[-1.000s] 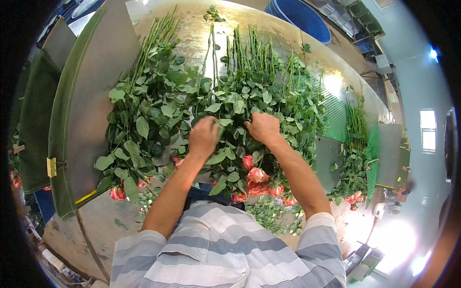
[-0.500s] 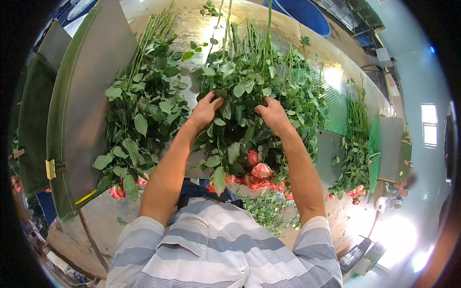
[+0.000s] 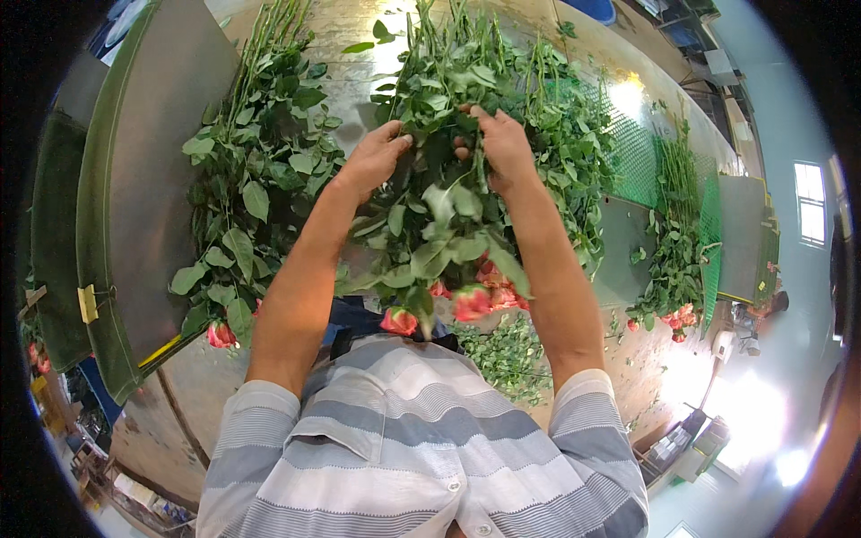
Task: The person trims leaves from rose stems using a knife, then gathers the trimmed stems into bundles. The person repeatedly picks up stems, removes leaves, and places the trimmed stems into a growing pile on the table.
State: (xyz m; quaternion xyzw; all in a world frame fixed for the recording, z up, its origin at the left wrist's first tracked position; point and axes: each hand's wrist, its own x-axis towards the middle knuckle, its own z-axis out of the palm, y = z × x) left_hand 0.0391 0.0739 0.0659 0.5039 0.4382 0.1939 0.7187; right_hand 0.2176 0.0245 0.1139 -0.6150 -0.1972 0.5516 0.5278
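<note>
A bundle of long-stemmed roses [image 3: 435, 247] lies before me, stem ends away from me and pink blooms [image 3: 484, 294] toward my body. My left hand [image 3: 372, 161] is closed at the bundle's left side, thumb and fingers pinching rose stems among the leaves. Across from it, my right hand [image 3: 504, 151] curls its fingers around rose stems at mid-length. Leaves hide parts of the fingertips on both hands. Some leaves and blooms below the hands are smeared by motion. More leafy rose stems [image 3: 569, 170] lie just right of my right hand.
Another rose bundle [image 3: 256, 179] lies to the left, beside an upright panel edged in green cloth [image 3: 152, 161]. A smaller bundle [image 3: 679, 206] rests at the right near green mesh [image 3: 632, 157]. Cut leaves [image 3: 507, 359] litter the floor below. A blue tub [image 3: 592, 9] stands at the far edge.
Both hands have moved slightly away from me, with the right one drawn in toward the left. The blooms in the middle bundle have shifted and spread. The view has tilted a little.
</note>
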